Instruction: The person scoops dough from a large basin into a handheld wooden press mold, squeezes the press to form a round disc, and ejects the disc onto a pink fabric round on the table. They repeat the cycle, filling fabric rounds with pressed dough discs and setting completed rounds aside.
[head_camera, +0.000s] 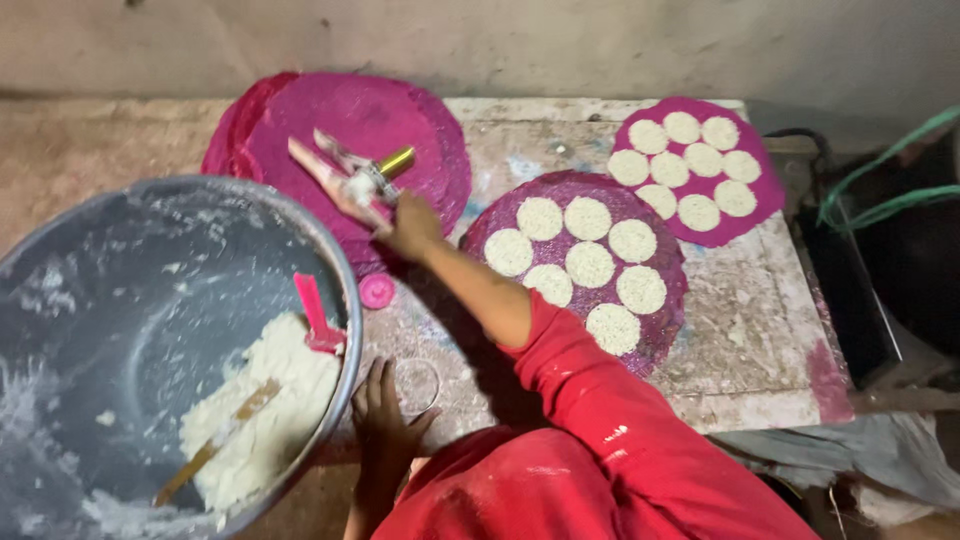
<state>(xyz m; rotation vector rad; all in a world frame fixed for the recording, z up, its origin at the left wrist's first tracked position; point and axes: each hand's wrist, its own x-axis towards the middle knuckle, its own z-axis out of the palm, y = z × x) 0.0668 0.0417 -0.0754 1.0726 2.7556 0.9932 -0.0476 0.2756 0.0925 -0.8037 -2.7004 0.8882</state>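
Right hand (412, 225) clamped on dough press (352, 175) over empty pink mat (400, 125), left hand (385, 410) open, flat on table (740, 340) beside grey basin (60, 270), dough (265, 410) inside, filled mat (665, 335) alongside.

At the left of my frame the big basin (120, 300) looks like dull grey metal, smeared with white residue. The dough (265, 415) in it is coarse, crumbly and matt. A pink scoop (316, 312) standing in it reads as smooth plastic; the stick (215, 443) beside it looks wooden. My right hand (408, 226) grips a press (352, 178), upper centre, with a shiny brass-coloured metal end. The magenta mats (350, 150) look woven, rough and matt. The white discs (590, 263) on them are grainy. The slab (740, 340) seems worn, flaky stone or cement. My red sleeve (590, 400) is cloth, glossy in spots.
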